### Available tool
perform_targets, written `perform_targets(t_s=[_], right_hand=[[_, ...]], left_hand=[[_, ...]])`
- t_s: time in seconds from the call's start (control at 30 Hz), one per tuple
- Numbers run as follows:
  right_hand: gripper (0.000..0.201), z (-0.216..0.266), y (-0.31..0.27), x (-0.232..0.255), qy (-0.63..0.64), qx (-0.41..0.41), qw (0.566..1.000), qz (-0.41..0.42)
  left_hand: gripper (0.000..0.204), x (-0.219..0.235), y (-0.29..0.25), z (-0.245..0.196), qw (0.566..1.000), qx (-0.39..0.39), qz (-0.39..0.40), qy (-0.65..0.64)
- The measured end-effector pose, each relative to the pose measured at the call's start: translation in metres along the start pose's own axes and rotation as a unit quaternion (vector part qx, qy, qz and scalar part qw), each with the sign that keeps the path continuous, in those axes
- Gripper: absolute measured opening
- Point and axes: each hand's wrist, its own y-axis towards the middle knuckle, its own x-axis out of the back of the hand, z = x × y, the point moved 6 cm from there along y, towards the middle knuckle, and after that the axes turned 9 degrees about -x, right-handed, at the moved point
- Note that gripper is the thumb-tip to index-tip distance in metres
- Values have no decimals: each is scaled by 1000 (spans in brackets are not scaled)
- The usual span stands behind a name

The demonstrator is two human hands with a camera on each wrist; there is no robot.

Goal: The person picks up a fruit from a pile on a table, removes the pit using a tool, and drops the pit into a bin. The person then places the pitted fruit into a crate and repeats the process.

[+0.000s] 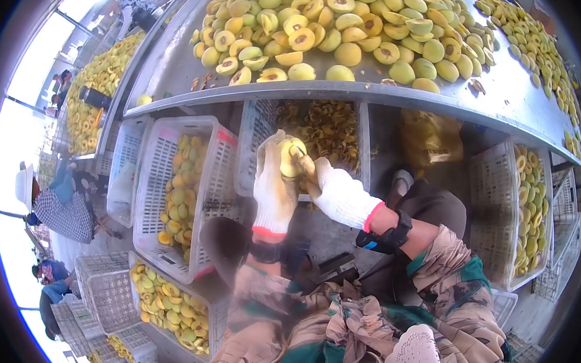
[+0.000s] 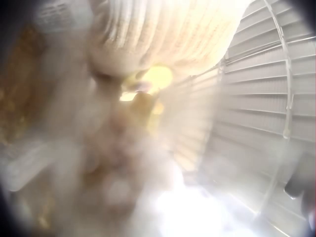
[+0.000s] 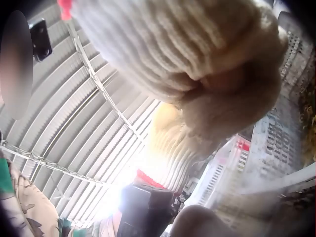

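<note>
In the head view, my gloved left hand [image 1: 271, 176] grips a yellow peach [image 1: 291, 157] from the left, the fruit's pale flesh facing up. My right hand [image 1: 339, 189] reaches in from the right in a white knit glove. Bare fingertips [image 1: 309, 169] stick out of it and curl against the fruit, by a dark spot on its face. I cannot tell whether they also pinch a small tool. The right wrist view shows the right glove [image 3: 217, 74] curled, with the left glove [image 3: 170, 148] behind it. In the left wrist view the peach [image 2: 159, 78] is a bright blur.
A metal table [image 1: 169, 67] heaped with halved peaches [image 1: 335, 24] runs across the front. Below it stands a crate of brown-yellow scraps [image 1: 327, 131]. Crates of peaches flank me, including a white crate [image 1: 155, 194] on the left and another [image 1: 493, 218] on the right.
</note>
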Motion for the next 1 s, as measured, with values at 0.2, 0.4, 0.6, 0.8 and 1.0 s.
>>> perform_targets(t_s=[0.2,0.4,0.6,0.8,1.0], right_hand=[[33,-15,10,-11,27,36,999,-24],[36,-8,3,-8,90,-47,994,38],[35,-15,8,-14,100,142,983,54],[28,-18,5,-18,325,-30,933,148],[19,-19,2,-11,408,-41,893,187]], left_hand=[[37,-10,5,-28,987,153,-44,-32],[39,-12,13,-32,983,150,-1,101],[35,-22,9,-36,970,225,-7,93],[42,-18,24,-20,975,195,73,75],[54,-29,28,-14,983,179,-8,26]])
